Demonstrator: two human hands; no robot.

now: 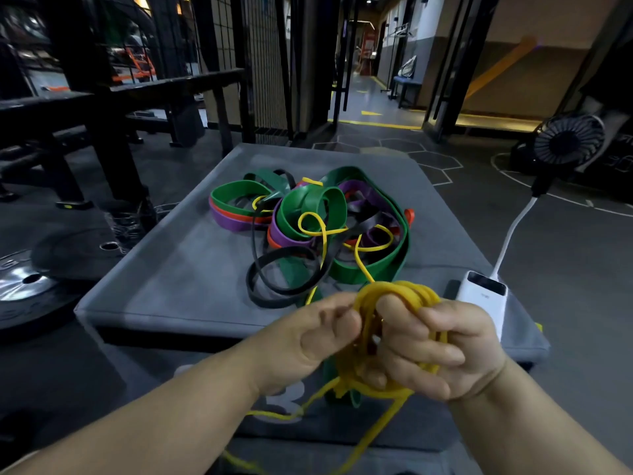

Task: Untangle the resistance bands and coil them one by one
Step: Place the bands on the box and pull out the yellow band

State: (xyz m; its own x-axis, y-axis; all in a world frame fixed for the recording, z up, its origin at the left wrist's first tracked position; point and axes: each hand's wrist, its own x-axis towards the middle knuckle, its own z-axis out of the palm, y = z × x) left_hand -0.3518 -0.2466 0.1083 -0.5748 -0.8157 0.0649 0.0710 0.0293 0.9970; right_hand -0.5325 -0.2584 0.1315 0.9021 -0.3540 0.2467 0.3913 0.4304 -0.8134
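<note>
Right hand (442, 347) fingers curl through a coiled yellow band (387, 337), clamping it. Left hand (315, 341) pinches the same coil. Tangled bands (308, 221) lie on the grey pad (164, 275).

I see my left hand (320, 341) and right hand (445, 354) both gripping the coiled yellow band (397, 291), one strand running on beyond the fingers (431, 353) into the tangled bands (308, 214) on the grey table (171, 269), a white power bank (483, 291) just right of them.
</note>
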